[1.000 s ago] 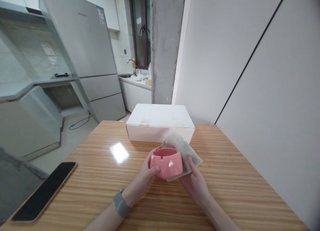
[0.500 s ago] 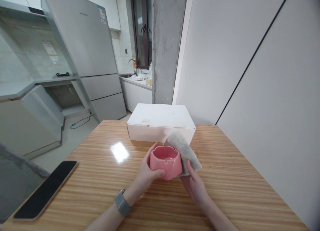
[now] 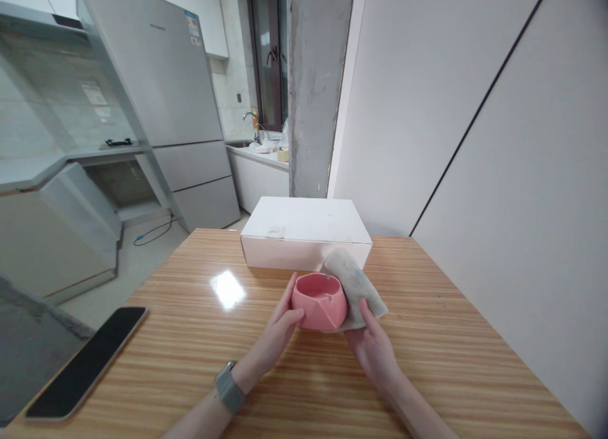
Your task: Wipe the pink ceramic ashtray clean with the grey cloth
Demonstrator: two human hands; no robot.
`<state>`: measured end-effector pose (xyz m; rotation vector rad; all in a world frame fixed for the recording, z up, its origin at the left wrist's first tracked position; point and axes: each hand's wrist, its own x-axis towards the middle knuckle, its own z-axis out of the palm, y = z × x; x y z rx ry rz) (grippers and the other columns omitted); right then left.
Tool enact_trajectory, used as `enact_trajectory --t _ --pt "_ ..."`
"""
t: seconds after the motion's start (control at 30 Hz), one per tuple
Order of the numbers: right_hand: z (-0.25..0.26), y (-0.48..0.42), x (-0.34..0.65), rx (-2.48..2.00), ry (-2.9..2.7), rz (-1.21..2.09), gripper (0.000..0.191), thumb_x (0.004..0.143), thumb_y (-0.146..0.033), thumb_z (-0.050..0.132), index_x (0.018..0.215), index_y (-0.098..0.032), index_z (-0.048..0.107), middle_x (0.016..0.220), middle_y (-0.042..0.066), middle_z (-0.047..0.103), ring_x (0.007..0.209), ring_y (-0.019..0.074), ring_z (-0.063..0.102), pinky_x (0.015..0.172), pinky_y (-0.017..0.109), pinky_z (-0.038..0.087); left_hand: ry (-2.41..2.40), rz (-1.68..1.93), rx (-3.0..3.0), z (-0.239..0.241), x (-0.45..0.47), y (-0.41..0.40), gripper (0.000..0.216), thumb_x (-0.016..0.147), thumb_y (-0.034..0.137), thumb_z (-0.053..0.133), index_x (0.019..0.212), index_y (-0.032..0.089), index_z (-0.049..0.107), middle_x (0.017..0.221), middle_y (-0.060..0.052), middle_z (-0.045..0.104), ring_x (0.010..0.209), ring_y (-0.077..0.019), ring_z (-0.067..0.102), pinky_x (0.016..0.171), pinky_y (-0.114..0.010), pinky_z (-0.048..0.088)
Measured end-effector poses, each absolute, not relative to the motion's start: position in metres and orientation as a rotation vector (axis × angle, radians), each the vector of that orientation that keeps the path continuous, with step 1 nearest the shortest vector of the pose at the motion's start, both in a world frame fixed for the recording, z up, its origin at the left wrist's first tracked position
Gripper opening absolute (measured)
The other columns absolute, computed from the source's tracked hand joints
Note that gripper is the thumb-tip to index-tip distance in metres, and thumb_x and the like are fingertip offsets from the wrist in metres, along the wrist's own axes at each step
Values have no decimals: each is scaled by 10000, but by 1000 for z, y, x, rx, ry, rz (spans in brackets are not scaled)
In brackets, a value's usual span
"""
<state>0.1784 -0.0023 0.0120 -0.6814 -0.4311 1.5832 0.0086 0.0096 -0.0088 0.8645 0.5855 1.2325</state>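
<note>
A pink faceted ashtray [image 3: 320, 309] with notches in its rim is held above the table, its hollow facing up and a little towards me. My left hand [image 3: 279, 328] grips its left side, thumb on the front wall and fingers around the back. Against the right side of the ashtray lies a grey cloth [image 3: 354, 284], which my right hand [image 3: 373, 347] pinches with the thumb on top. The right fingers are partly hidden under the cloth. A watch with a grey band [image 3: 230, 388] is on my left wrist.
Behind my hands a white box [image 3: 304, 220] stands on the wood-grain table [image 3: 190, 363]. A black phone-like slab [image 3: 88, 363] lies at the left edge. A white wall [image 3: 498, 249] borders the right side; a fridge [image 3: 161, 78] and kitchen counter stand beyond.
The ashtray has turned in my left hand, so its notches and facets sit differently, and it has shifted slightly right. The cloth and right hand have also moved slightly right.
</note>
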Motion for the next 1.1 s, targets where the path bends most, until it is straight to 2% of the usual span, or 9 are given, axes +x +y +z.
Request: enact_trajectory --t 0.13,0.3,0.43,0.53,0.63,0.8,1.1 --pt "20 1 183 -656 -447 1630 430 732 -502 732 1057 -220 735 1205 46 709 1344 289 455 1141 443 348 627 1233 1053 0 6 8 864 724 267 766 1473 261 335 1495 -109 420 1380 -319 358 1148 -455 258" --pt "25 -1 183 -604 -529 1686 483 810 -557 618 1118 -197 712 1237 81 689 1353 305 438 1137 488 324 603 1285 1226 4 7 9 979 474 265 924 1354 250 495 1422 -129 493 1313 -369 433 1106 -468 320" --pt "24 -4 181 -604 -570 1739 470 830 -560 602 1111 -202 717 1236 84 689 1347 308 445 1144 488 300 517 1220 1116 4 9 7 1149 405 262 947 1416 291 401 1431 -122 488 1323 -365 426 1099 -461 329" --pt "23 -5 179 -598 -574 1731 452 815 -546 633 1102 -209 721 1222 78 698 1341 306 454 1145 479 300 541 1177 1058 6 9 6 1188 401 256 945 1441 262 370 1409 -136 511 1317 -361 433 1083 -438 346" --pt "20 -4 178 -582 -601 1715 449 801 -531 660 1114 -214 716 1235 68 692 1354 296 438 1148 466 303 582 1176 1023 7 8 8 1145 406 265 936 1420 225 406 1362 -145 555 1277 -363 475 1038 -408 390" --pt "11 -4 179 -608 -598 1687 450 787 -514 689 1128 -222 708 1246 53 687 1356 280 436 1152 455 307 672 1228 995 3 8 11 1089 414 231 914 1389 208 431 1380 -146 537 1253 -348 497 1000 -379 426" --pt "0 -8 174 -752 -536 1613 474 613 -495 839 1014 -262 745 1208 16 710 1343 273 458 1167 427 297 936 1346 984 1 13 9 1095 514 196 866 1459 219 312 1338 -138 562 1201 -307 536 1018 -405 414"
